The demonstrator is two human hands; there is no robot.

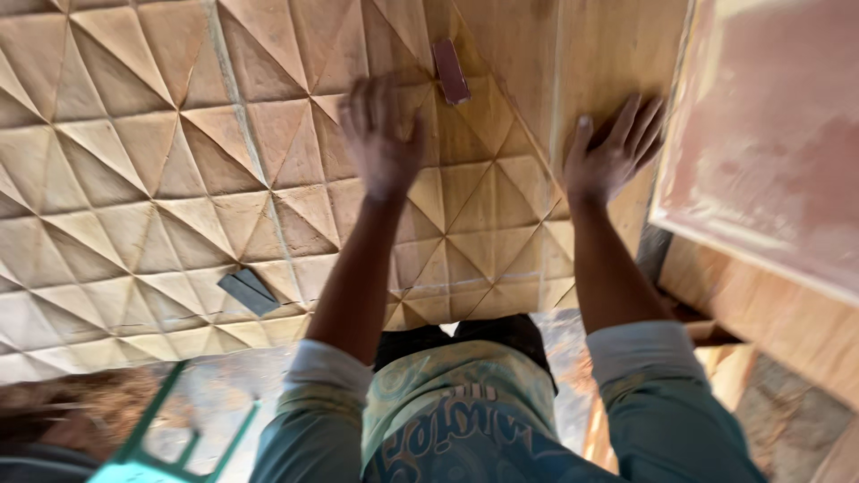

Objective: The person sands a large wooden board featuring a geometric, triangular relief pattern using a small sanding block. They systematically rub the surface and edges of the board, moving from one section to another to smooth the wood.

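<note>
Head cam, looking down over both arms, sleeves rolled to approx the elbow.

L hand (383, 134) is hovering or pressing over the carved wooden panel (134, 179); blurred, fingers spread and pointing away from the body, so it is grasping nothing. Can't tell if the palm is actually touching the wood.

R hand (616, 154) is lying flat w/ fingers splayed on the plain wooden board (582, 63), right at the board's lower edge where it is overlapping the carved panel. Not closed around anything either.

Carved panel is filling the left and centre of the view: raised triangle/diamond relief, pale wood, lying under both forearms and reaching nearly to the torso.

Small reddish-brown block (450, 70) is sitting on the panel just beyond the L hand, near the plain board's edge, apart from the fingers. A grey folded sheet (250, 292) is lying on the panel near its lower edge, left of the L forearm, well apart from both hands.

Pinkish coated panel (769, 134) is leaning at far right.
</note>
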